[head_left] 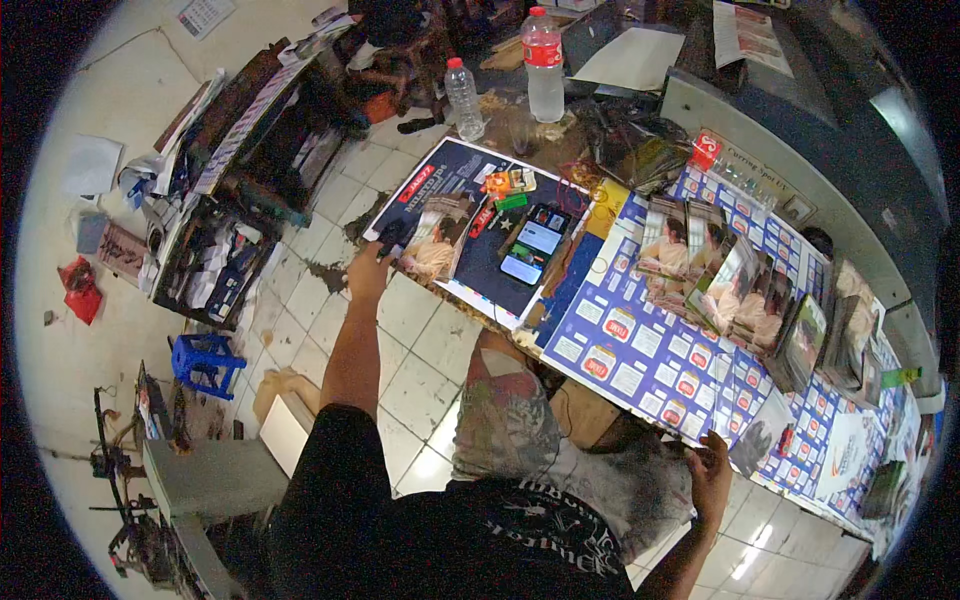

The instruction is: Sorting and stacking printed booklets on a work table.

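My left hand (366, 272) reaches to the left edge of a dark printed sheet (407, 195), fingers closed at a small dark thing (397, 236) too dim to name. Just right of it a printed photo (436, 245) lies on the sheet. Farther right rests a smartphone (535, 245) with its screen lit, below a small green item (511, 201) and an orange packet (509, 182). Low at the right, my right hand (711, 478) hangs by the table's front edge, fingers loosely bent and apart, with nothing visible in it.
Overlapping photo stacks (715, 265) cover the blue patterned sheet (640, 330) at right. Two plastic bottles, a larger one (545, 75) and a smaller one (463, 100), stand at the back. A blue stool (205, 365) and a cluttered shelf (225, 255) are at left.
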The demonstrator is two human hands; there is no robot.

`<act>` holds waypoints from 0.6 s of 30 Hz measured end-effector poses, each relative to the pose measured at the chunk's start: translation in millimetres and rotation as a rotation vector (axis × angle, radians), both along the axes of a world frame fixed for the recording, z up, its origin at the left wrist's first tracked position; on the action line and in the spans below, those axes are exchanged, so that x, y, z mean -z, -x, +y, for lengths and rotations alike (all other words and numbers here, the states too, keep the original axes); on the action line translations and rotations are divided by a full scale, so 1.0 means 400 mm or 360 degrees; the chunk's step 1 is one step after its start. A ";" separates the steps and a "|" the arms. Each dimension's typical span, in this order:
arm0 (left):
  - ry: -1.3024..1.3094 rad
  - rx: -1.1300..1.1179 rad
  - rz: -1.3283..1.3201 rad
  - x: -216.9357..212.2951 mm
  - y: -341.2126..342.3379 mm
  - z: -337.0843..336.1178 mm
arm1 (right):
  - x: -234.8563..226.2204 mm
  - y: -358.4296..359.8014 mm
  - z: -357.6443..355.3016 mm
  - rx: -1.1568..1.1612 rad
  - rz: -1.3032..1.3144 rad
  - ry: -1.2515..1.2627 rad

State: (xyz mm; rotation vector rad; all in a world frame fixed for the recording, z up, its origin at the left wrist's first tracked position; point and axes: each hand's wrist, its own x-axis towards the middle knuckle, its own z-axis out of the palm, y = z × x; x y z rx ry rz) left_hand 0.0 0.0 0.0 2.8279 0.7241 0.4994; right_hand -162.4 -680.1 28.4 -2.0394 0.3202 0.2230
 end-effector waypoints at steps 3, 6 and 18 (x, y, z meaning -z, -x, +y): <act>0.0244 -0.0014 -0.0002 0.052 -0.058 0.045 | 0.013 0.008 -0.001 0.0100 -0.0058 0.0036; -0.0212 0.0459 -0.0201 0.071 -0.065 0.076 | 0.006 0.042 -0.013 0.0143 -0.0069 0.0064; 0.2413 0.0524 -0.1404 -0.200 -0.127 -0.054 | 0.088 0.121 -0.080 0.0161 -0.0252 0.0093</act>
